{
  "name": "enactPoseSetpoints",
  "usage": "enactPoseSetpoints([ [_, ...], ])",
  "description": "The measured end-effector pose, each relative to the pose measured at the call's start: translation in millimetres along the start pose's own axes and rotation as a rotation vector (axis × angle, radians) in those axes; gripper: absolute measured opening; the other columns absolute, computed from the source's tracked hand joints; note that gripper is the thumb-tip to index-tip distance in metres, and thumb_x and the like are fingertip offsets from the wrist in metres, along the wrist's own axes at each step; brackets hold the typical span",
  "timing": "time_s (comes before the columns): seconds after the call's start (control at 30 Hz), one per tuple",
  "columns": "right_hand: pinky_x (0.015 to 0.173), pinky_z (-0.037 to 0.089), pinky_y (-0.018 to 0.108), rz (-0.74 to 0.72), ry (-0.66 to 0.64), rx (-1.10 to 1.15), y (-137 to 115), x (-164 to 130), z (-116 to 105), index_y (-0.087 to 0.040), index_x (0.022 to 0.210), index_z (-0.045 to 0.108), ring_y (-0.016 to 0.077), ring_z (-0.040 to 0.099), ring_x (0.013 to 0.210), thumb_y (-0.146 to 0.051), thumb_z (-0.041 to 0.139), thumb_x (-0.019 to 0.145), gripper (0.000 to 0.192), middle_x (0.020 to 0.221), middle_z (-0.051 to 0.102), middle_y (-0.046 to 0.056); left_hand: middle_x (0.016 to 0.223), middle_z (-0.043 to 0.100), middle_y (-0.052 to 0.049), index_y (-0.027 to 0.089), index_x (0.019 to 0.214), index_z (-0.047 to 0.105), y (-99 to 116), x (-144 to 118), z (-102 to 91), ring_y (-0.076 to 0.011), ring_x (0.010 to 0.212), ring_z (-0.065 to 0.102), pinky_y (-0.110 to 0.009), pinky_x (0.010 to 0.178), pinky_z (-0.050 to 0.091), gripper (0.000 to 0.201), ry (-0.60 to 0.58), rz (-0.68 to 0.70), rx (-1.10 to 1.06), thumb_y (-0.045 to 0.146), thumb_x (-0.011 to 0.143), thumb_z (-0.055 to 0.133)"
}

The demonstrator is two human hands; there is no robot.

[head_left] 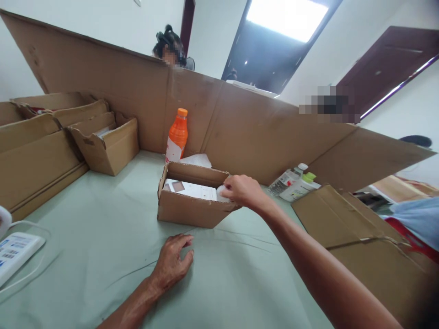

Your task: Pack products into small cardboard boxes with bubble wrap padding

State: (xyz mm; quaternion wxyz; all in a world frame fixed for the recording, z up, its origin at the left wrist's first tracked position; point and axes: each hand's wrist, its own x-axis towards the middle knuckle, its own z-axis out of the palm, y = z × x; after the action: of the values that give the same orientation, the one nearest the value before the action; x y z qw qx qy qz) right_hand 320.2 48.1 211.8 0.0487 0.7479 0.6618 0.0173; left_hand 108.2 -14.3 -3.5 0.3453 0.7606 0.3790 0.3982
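Head view: the box sits toward the far edge of the worktop, white pack already inside. Right hand curls on a white lump there, grip unclear; that part seems unfinished. Left hand, half open, holds nothing.

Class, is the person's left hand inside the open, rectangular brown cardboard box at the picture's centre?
No, the left hand is over the pale green tabletop, with a gap between it and the brown cardboard box.

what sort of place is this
Probably an indoor workroom with shared stations: a cardboard partition lines the green-topped table, an open cardboard box stands on it, and another person shows beyond the partition.
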Motion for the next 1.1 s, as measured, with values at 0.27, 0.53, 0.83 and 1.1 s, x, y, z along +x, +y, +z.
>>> enactPoseSetpoints([
  [0.27, 0.051, 0.033, 0.022, -0.152, -0.096, 0.237, 9, -7, -4, -0.019, 0.065, 0.068, 0.0108, 0.053, 0.056, -0.023, 0.052, 0.082, 0.024, 0.058, 0.06, -0.002, 0.089, 0.075, -0.009, 0.018, 0.102, 0.072, -4, 3, -1.4, -0.0231, 0.083, 0.071, -0.032, 0.066, 0.058, 0.03, 0.021, -0.031, 0.001, 0.021, 0.078, 0.055],
  [0.53, 0.061, 0.048, 0.03, 0.063, 0.44, 0.659, 69, -76, 46, -0.018, 0.094, 0.074, 0.0177, 0.062, 0.065, -0.044, 0.055, 0.086, 0.032, 0.083, 0.074, 0.006, 0.108, 0.068, -0.008, 0.021, 0.114, 0.064, 9, -1, -41.1, -0.0224, 0.097, 0.066, -0.039, 0.088, 0.056, 0.029, 0.436, -0.08, 0.035, 0.029, 0.088, 0.055],
  [0.83, 0.063, 0.05, 0.032, 0.02, 0.253, 0.838, 17, -61, 135, -0.018, 0.103, 0.062, 0.0155, 0.06, 0.061, -0.036, 0.057, 0.08, 0.029, 0.095, 0.074, 0.007, 0.129, 0.061, -0.014, 0.016, 0.136, 0.049, 8, 51, -50.1, -0.0291, 0.118, 0.06, -0.048, 0.103, 0.048, 0.062, 0.412, -0.338, -0.224, 0.033, 0.078, 0.062],
  [1.1, 0.061, 0.054, 0.035, 0.106, 0.271, 0.931, 53, -94, 150, -0.02, 0.096, 0.059, 0.0231, 0.069, 0.068, -0.052, 0.057, 0.08, 0.036, 0.093, 0.074, 0.01, 0.149, 0.047, -0.015, 0.021, 0.146, 0.038, 33, -21, -5.2, -0.0309, 0.132, 0.051, -0.051, 0.111, 0.042, 0.069, 0.315, -0.278, -0.257, 0.024, 0.081, 0.058],
])
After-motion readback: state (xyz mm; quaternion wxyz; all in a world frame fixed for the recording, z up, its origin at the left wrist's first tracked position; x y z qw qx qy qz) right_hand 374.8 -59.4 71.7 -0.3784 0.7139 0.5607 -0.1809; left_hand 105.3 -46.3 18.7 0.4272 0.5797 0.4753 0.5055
